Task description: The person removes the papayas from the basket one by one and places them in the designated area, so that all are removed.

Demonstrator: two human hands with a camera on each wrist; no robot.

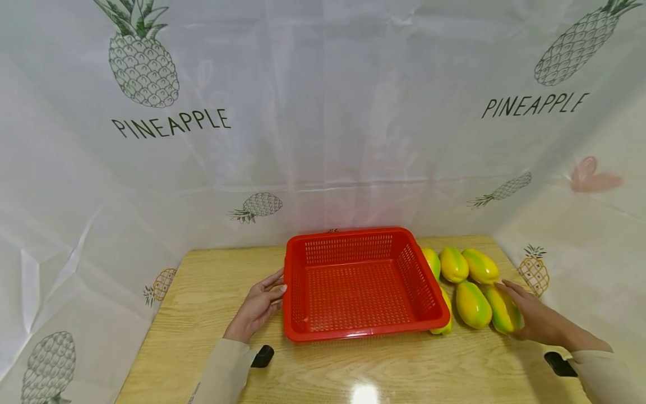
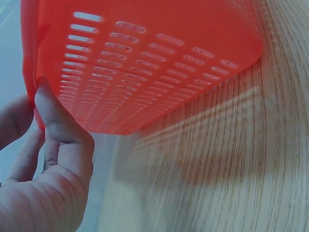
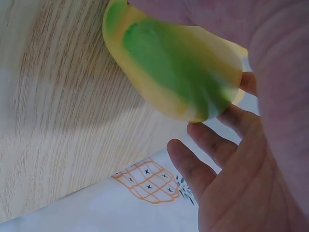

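Note:
A red plastic basket with slotted walls sits on the table. My left hand pinches the rim at its left side; the left wrist view shows thumb and fingertips at the edge of the red basket. To the right of the basket lie several glossy yellow-and-green mangoes, two of them partly hidden behind its right rim. My right hand curls round the rightmost front mango. In the right wrist view, the thumb lies over this mango and fingertips touch its far side.
The wooden table meets a pineapple-printed white sheet behind the basket. More sheeting rises along the right edge, close to my right hand. A dark wrist strap piece shows at the left cuff.

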